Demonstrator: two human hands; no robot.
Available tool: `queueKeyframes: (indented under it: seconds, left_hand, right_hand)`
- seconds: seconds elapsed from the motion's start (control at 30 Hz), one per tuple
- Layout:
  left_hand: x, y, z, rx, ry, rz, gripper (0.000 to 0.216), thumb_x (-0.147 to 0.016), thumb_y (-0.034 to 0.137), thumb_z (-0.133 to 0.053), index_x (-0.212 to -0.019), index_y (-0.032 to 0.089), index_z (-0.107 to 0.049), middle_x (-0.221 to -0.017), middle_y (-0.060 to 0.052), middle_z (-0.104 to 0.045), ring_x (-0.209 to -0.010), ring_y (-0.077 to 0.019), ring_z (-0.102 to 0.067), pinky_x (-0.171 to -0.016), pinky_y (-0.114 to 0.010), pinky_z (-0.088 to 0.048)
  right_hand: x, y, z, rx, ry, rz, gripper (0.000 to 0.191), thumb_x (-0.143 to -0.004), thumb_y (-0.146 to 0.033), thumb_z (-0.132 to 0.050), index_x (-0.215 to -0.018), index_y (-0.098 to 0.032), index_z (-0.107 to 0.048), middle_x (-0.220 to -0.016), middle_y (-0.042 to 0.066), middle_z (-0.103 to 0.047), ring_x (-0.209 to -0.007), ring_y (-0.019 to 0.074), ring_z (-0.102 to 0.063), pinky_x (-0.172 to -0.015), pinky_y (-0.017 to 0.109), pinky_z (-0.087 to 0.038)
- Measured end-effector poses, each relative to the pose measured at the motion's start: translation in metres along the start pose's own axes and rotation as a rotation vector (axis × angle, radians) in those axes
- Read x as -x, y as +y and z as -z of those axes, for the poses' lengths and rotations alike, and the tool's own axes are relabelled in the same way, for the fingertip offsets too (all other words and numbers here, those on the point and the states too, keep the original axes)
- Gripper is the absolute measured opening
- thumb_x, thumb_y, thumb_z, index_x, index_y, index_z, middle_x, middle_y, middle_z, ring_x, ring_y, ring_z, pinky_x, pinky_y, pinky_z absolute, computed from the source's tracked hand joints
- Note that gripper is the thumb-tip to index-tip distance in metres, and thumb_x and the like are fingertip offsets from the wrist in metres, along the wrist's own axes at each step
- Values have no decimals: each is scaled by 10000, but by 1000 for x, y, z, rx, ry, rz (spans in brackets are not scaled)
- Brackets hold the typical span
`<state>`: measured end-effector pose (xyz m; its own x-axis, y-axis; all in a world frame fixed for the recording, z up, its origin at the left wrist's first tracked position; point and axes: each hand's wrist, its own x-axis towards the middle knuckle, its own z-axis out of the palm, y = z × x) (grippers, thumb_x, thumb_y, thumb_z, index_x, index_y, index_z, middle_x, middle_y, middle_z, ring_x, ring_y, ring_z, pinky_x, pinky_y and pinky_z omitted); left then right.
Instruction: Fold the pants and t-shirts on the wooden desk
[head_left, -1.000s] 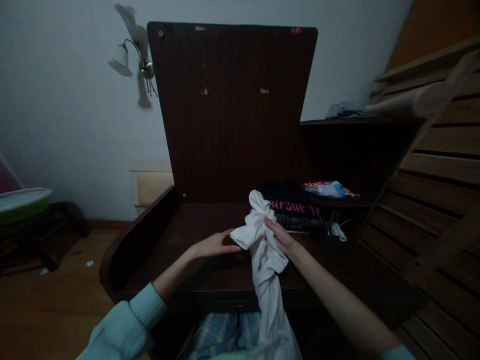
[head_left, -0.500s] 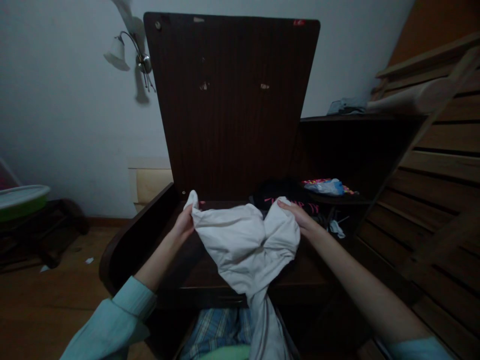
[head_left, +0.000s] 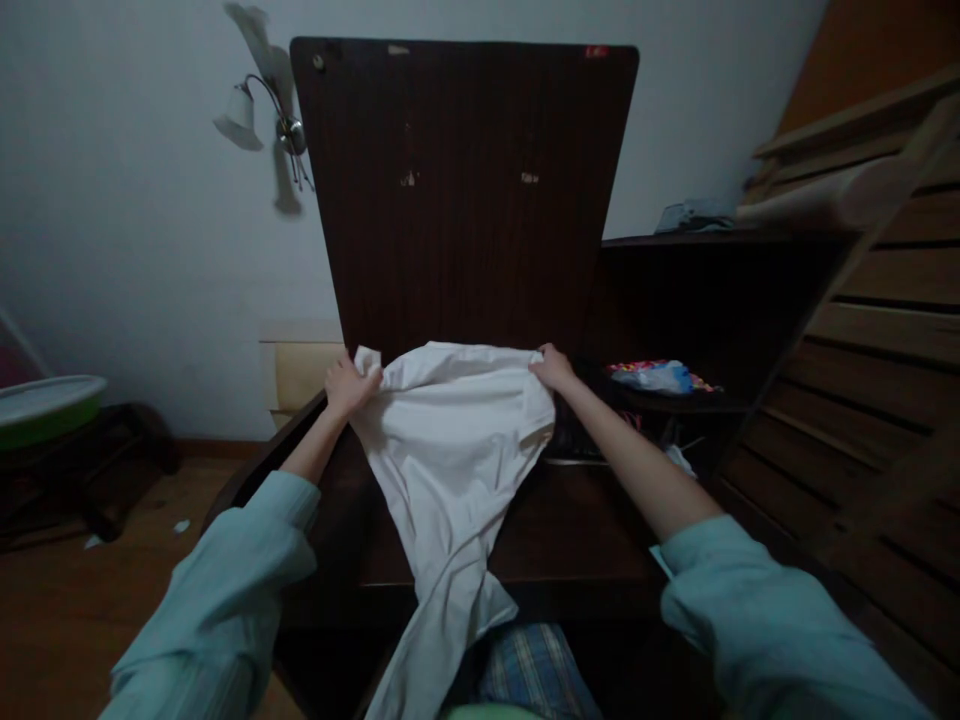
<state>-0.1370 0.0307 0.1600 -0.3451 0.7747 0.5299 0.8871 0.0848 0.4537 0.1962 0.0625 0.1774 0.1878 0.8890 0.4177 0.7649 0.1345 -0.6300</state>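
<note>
A white garment (head_left: 450,440) is stretched between my two hands over the dark wooden desk. My left hand (head_left: 351,385) is closed on its upper left corner, with a bit of cloth poking up past the fingers. At the upper right corner, my right hand (head_left: 553,368) pinches the edge. The top edge is spread wide and sags a little between them. Lower down, the cloth narrows into a twisted length that hangs over the desk's front edge (head_left: 600,580) toward my lap. Blue plaid cloth (head_left: 536,665) shows below it.
An upright dark panel (head_left: 465,200) rises behind the desk. On the right shelf lies a plastic-wrapped bundle (head_left: 652,377). Wooden slats (head_left: 892,370) lean at far right. A wall lamp (head_left: 240,115) hangs left, above a low stand with a green basin (head_left: 49,415).
Both hands have moved up and away from me, spreading the garment's top edge wider and flatter. Its hanging end has swung to the left. The right hand has shifted slightly left.
</note>
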Motion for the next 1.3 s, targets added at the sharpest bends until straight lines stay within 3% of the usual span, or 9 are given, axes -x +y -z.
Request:
queueKeyframes:
  seconds: [0.13,0.2,0.33,0.53,0.67,0.8,0.9,1.1,1.3]
  left_hand:
    - [54,-14,-18,-342,-328,-216,442,-764,395,-439,-1090,108,-520,-1102,-172,-553,-1024,-291,-512,-803,-345,-400]
    - [85,-29,-18,-401,-629,-208,440,-789,491,-348,-859,156,-624,-918,-130,-636,-896,-262,-584,-717,-313,-426]
    - [139,-54,-10,-387,-843,-214,597,-750,638,-274,-591,161,-597,-719,-127,-643,-787,-277,-609,-641,-312,-416]
    - [180,-66,-20,-73,-696,-161,247,-709,411,-493,-628,180,-524,-675,-52,-605,-695,-213,-586,-588,-269,-382]
    - [189,-65,-32,606,-629,177,226,-678,394,-525,-657,172,-489,-640,-9,-573,-633,-161,-561,-592,-255,-405]
    - [184,-62,-22,1167,-619,596,267,-587,347,-641,-725,146,-536,-646,-10,-604,-582,-137,-561,-559,-241,-425]
    - [175,-69,-6,1250,-560,661,278,-530,296,-701,-692,129,-550,-638,-24,-616,-564,-136,-561,-541,-234,-425]
    - [161,-102,16,771,-491,302,294,-595,430,-627,-684,177,-506,-550,42,-500,-494,-117,-491,-472,-214,-363]
    - [163,-77,-7,59,-407,-285,193,-761,331,-442,-789,176,-554,-837,-68,-567,-793,-202,-546,-709,-297,-411]
  right_hand:
    - [63,5,-43,208,-95,376,376,-729,-129,-514,-1104,-114,-490,-1011,134,-581,-933,207,-526,-783,294,-389]
    - [106,16,-54,144,-421,506,283,-764,-157,-478,-1039,-164,-545,-763,39,-613,-712,148,-556,-652,228,-399]
    - [173,33,-63,-7,-867,626,334,-722,-296,-581,-1043,-207,-563,-603,-33,-546,-562,112,-504,-536,186,-353]
    - [202,38,-73,-189,-921,528,144,-797,-249,-451,-753,-173,-565,-581,-26,-509,-559,101,-478,-550,195,-350]
    - [198,52,-68,-486,-999,279,205,-815,-365,-398,-753,-183,-469,-612,-23,-529,-572,112,-509,-558,220,-386]
    - [186,77,-32,-543,-933,201,287,-748,-461,-490,-715,-177,-469,-654,-16,-524,-646,126,-505,-634,251,-392]
    - [178,98,8,-482,-919,175,312,-744,-478,-493,-710,-168,-497,-697,3,-542,-688,140,-509,-677,271,-393]
    - [162,127,63,-322,-804,134,302,-751,-464,-482,-743,-168,-542,-714,20,-571,-702,153,-533,-668,268,-407]
    - [159,112,12,-72,-569,226,288,-804,-386,-389,-779,-177,-586,-703,38,-625,-642,165,-572,-635,289,-439]
